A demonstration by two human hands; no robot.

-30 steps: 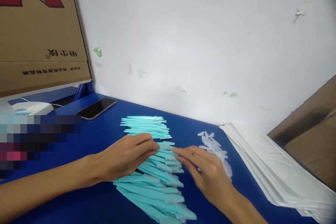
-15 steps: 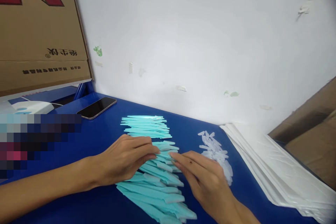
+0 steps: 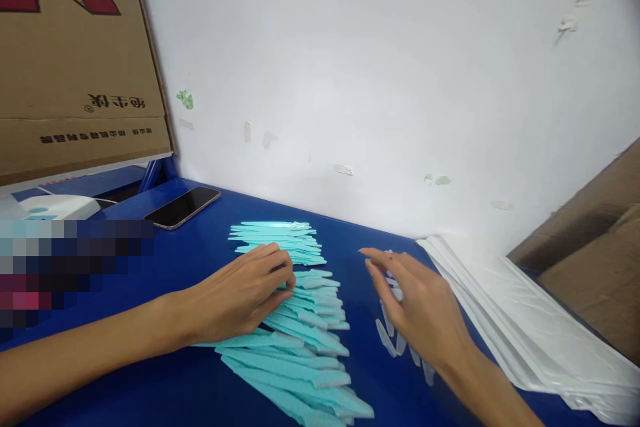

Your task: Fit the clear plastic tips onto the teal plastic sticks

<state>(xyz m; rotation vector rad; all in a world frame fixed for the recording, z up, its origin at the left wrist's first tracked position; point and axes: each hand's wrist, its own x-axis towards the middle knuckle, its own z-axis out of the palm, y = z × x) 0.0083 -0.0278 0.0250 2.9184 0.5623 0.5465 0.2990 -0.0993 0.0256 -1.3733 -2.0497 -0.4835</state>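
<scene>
My left hand (image 3: 257, 290) rests over the left part of a fanned pile of slim turquoise plastic pieces (image 3: 320, 373). Its fingers are curled together among them, and what they grip is hidden. These pieces taper toward the ends, and several have paler right tips. Behind them lies a second, neater row of turquoise pieces (image 3: 275, 237). To the right, my right hand (image 3: 417, 307) hovers, thumb and forefinger slightly apart, with nothing visible between them. Small translucent pieces (image 3: 385, 337) lie beneath it, largely covered by the hand.
A phone (image 3: 183, 207) lies on the blue table (image 3: 170, 260) at the back left. White plastic sheets or bags (image 3: 520, 320) are stacked along the right. A printed cardboard box (image 3: 80, 67) stands at the left, brown cardboard (image 3: 590, 253) at the right, and a white wall (image 3: 350, 80) behind.
My right hand has left the turquoise pile, moved right over the translucent pieces, and parted its fingertips. My left hand has shifted slightly left, its fingers more curled.
</scene>
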